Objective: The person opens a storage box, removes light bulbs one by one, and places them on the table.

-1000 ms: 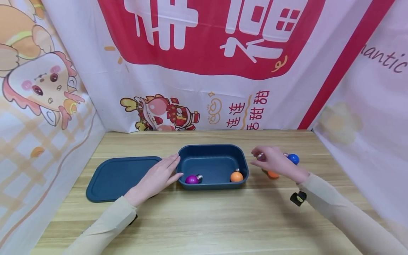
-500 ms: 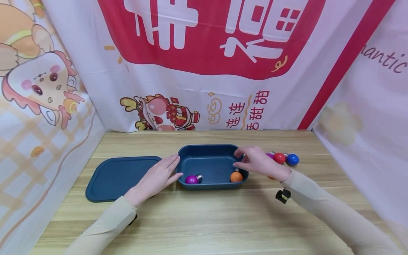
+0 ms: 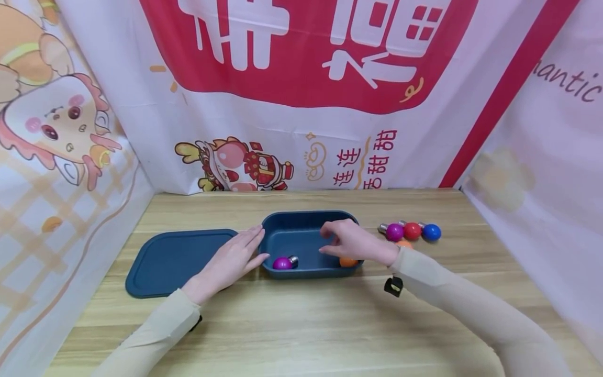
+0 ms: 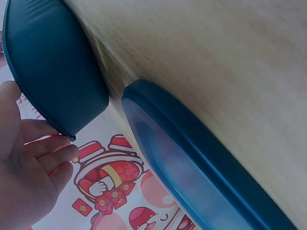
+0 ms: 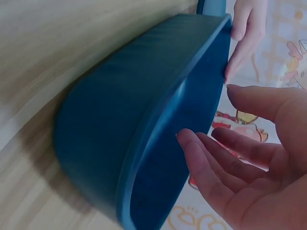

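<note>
A dark blue box [image 3: 301,274] stands in the middle of the table. Inside it lie a purple light bulb [image 3: 282,263] at the front left and an orange light bulb [image 3: 348,262] at the front right, partly covered by my right hand. That right hand [image 3: 355,241] hovers over the box's right part; in the right wrist view its thumb and fingers are apart with nothing between them. My left hand [image 3: 231,262], fingers extended, touches the box's left end. The left wrist view shows its fingertips at the box rim [image 4: 72,138].
Right of the box lie a purple bulb [image 3: 394,232], a red bulb [image 3: 412,231], a blue bulb [image 3: 431,232] and an orange bulb [image 3: 404,244], partly behind my right wrist. The flat blue lid [image 3: 174,262] lies left, partly under my left forearm. Printed cloth walls [image 3: 301,99] enclose the table.
My right hand has moved left from the bulbs on the table to above the box, uncovering the purple and red bulbs. The left hand stays at the box's left end.
</note>
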Available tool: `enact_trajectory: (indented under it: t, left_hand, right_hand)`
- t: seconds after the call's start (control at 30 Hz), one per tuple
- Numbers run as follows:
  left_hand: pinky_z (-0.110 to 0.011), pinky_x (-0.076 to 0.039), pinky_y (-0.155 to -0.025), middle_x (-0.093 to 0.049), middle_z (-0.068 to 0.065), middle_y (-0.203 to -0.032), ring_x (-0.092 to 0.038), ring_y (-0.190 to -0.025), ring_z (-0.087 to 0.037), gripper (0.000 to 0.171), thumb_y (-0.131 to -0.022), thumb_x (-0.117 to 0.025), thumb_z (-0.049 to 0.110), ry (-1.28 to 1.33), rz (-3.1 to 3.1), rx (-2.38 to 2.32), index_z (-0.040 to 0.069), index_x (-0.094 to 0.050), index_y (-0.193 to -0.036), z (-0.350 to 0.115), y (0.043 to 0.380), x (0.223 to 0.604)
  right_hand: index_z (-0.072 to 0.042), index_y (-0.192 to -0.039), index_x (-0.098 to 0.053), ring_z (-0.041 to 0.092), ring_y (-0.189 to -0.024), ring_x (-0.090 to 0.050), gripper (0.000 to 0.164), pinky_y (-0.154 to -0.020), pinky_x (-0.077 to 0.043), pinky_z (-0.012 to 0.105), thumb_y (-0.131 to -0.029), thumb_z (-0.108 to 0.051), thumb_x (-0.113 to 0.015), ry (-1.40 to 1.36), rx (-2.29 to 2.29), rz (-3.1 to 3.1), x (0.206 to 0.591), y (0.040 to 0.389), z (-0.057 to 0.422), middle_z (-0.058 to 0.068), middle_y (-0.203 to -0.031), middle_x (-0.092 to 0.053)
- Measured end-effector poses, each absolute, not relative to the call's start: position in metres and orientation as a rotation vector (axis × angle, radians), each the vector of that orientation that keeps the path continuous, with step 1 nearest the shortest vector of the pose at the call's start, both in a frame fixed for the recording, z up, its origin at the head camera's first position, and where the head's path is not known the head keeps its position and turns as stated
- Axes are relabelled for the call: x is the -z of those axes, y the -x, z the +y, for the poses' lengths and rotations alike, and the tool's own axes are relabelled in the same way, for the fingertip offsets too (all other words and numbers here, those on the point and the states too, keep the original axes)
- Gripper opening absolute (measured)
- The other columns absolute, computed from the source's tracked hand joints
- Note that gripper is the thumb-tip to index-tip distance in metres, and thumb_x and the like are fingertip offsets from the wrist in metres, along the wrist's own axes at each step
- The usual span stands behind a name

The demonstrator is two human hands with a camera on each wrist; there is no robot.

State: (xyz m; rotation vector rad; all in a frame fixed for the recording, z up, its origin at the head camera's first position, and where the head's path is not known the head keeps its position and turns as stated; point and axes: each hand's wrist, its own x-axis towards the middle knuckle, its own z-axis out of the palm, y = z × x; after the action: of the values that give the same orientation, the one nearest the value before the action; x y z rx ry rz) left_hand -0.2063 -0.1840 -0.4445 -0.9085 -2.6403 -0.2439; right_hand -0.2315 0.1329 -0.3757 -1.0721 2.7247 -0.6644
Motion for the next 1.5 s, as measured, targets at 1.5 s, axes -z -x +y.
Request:
enact_trajectory:
  t: [1.5]
  left_hand:
    - [-0.049, -0.047, -0.110, -0.053, -0.020, -0.146, -0.054, -0.134, -0.033, 0.063, -0.096, -0.063, 0.041, 0.905, -2.662, 0.243, -0.002, -0.052, -0.141, -0.184, 0.208, 0.445]
  right_hand:
    - [-0.003, -0.121, -0.065, 0.017, -0.094, -0.061, 0.034, -0.088, -0.056, 0.027, -0.092, -0.019, -0.072, 1.181, 0.445, 2.490, 0.405, 0.248, 0.051, 0.009, -0.115, -0.070]
